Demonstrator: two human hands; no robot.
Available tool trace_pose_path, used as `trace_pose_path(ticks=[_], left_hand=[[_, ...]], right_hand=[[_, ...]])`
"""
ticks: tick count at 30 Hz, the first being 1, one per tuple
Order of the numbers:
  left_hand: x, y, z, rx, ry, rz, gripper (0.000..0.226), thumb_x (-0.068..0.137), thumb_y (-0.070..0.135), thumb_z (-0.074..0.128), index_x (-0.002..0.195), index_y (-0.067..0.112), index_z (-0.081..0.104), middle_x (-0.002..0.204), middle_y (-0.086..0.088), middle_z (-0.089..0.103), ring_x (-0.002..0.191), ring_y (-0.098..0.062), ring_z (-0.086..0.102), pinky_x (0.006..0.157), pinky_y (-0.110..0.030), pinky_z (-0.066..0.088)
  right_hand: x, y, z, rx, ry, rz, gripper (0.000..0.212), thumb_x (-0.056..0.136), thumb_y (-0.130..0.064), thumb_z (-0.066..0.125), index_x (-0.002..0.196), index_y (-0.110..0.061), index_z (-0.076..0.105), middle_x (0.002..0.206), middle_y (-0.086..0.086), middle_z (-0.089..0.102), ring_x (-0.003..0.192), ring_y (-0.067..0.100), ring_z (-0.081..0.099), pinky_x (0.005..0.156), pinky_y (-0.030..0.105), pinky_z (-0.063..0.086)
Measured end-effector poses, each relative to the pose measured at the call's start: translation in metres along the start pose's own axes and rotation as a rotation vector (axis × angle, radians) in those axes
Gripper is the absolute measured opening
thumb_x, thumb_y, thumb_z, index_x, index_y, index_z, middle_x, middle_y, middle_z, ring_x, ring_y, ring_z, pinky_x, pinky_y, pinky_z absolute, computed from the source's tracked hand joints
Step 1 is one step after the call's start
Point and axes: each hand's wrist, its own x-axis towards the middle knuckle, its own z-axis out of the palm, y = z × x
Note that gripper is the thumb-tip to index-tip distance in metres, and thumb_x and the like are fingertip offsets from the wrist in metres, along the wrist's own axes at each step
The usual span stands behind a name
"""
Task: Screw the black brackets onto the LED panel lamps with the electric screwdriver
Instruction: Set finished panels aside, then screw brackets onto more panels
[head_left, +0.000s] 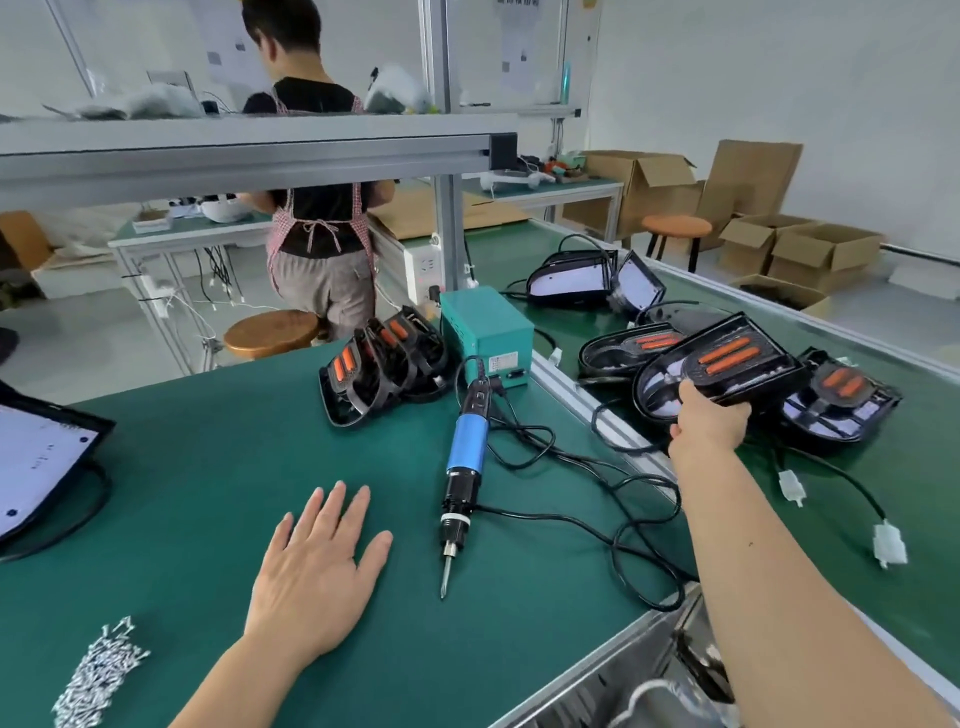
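Observation:
My right hand (709, 418) reaches across to the conveyor on the right and grips the near edge of a black LED panel lamp (732, 364) with orange strips on its back, tilted above other lamps (841, 400). My left hand (317, 566) rests flat, fingers spread, on the green bench mat. The electric screwdriver (465, 462), blue-bodied with a black cord, lies on the mat between my hands, its bit pointing toward me. A row of black brackets (384, 364) stands at the back of the mat. A heap of silver screws (98, 675) lies at the near left.
A teal power box (488, 327) stands behind the screwdriver, its cables (613, 499) looping across the mat. A finished lamp (36, 462) lies at the left edge. More lamps (592, 280) sit farther along the conveyor. A person stands at another bench behind; stools and cardboard boxes beyond.

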Motion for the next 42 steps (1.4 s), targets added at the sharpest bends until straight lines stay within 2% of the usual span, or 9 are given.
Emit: trace_pose_path(ticks=[6,17,20,22,26,30,38,40,42], left_hand=[[0.003,-0.002,0.004,-0.005,0.003,0.003,0.072,0.094,0.067,0.004,0.159,0.037,-0.001,0.168,0.009,-0.004,0.154,-0.01,-0.01,0.126,-0.037,-0.001],[0.003,0.002,0.002,-0.014,-0.004,-0.003,0.071,0.095,0.067,0.005,0.159,0.037,-0.003,0.168,0.009,-0.005,0.154,-0.01,-0.011,0.126,-0.037,-0.003],[0.001,0.004,0.0,-0.03,-0.009,-0.003,0.071,0.096,0.066,0.006,0.159,0.036,0.0,0.168,0.008,-0.004,0.154,-0.011,-0.01,0.126,-0.037,-0.003],[0.0,0.006,-0.001,-0.034,-0.012,-0.003,0.07,0.097,0.065,0.008,0.16,0.035,0.0,0.168,0.007,-0.004,0.154,-0.012,-0.01,0.126,-0.038,-0.004],[0.0,0.008,-0.002,-0.055,-0.005,-0.004,0.07,0.098,0.065,0.01,0.16,0.035,0.001,0.168,0.006,-0.003,0.154,-0.013,-0.009,0.126,-0.039,-0.005],[-0.002,0.008,-0.004,-0.086,0.025,-0.01,0.069,0.099,0.064,0.016,0.16,0.033,0.009,0.168,0.007,0.003,0.155,-0.012,-0.005,0.126,-0.037,-0.003],[-0.001,0.001,-0.011,-0.418,0.184,-0.108,0.048,0.1,0.024,0.041,0.148,0.023,0.036,0.15,0.013,0.041,0.145,-0.011,0.033,0.112,-0.021,0.029],[-0.003,0.0,-0.015,-0.583,0.273,-0.199,0.038,0.097,0.021,0.048,0.135,0.024,0.049,0.134,0.016,0.05,0.131,-0.011,0.049,0.096,-0.021,0.041],[-0.004,0.0,-0.018,-0.693,0.335,-0.255,0.04,0.099,0.02,0.049,0.139,0.021,0.051,0.141,0.013,0.051,0.134,-0.011,0.047,0.104,-0.027,0.042]], right_hand=[[0.006,-0.009,0.008,-0.084,0.0,-0.006,0.052,0.095,-0.024,0.069,0.138,-0.011,0.044,0.104,0.001,0.048,0.062,0.011,0.049,0.047,0.025,0.044],[-0.034,-0.023,-0.005,0.093,-0.1,0.174,0.052,0.093,-0.006,0.064,0.142,-0.006,0.047,0.144,0.012,0.051,0.117,0.02,0.054,0.109,0.038,0.046],[-0.065,-0.026,-0.01,0.109,-0.067,0.081,0.019,0.091,-0.001,0.058,0.109,-0.007,0.052,0.104,0.006,0.057,0.089,0.015,0.059,0.079,0.025,0.042],[-0.094,-0.023,-0.005,0.125,-0.088,-0.05,0.023,0.089,0.002,0.053,0.097,-0.017,0.043,0.095,0.003,0.046,0.077,0.016,0.046,0.068,0.032,0.027],[-0.169,0.007,0.017,0.073,-0.297,-0.187,0.047,0.092,0.0,0.055,0.134,-0.019,0.046,0.136,-0.005,0.051,0.125,0.006,0.05,0.103,0.026,0.038],[-0.234,0.063,0.048,-0.11,-0.642,-0.2,0.044,0.093,-0.002,0.058,0.13,-0.024,0.054,0.129,-0.01,0.055,0.102,-0.018,0.053,0.088,0.014,0.043],[-0.295,0.12,0.089,-0.478,-0.978,-0.284,0.042,0.094,-0.008,0.057,0.134,-0.019,0.052,0.129,-0.008,0.051,0.125,0.007,0.048,0.108,0.028,0.039],[-0.3,0.125,0.099,-0.528,-1.018,-0.3,0.04,0.095,-0.01,0.056,0.133,-0.019,0.052,0.128,-0.009,0.052,0.122,0.007,0.048,0.106,0.025,0.037],[-0.302,0.129,0.109,-0.581,-1.046,-0.32,0.034,0.096,-0.01,0.055,0.13,-0.017,0.054,0.126,-0.007,0.055,0.119,0.008,0.05,0.1,0.021,0.035]])
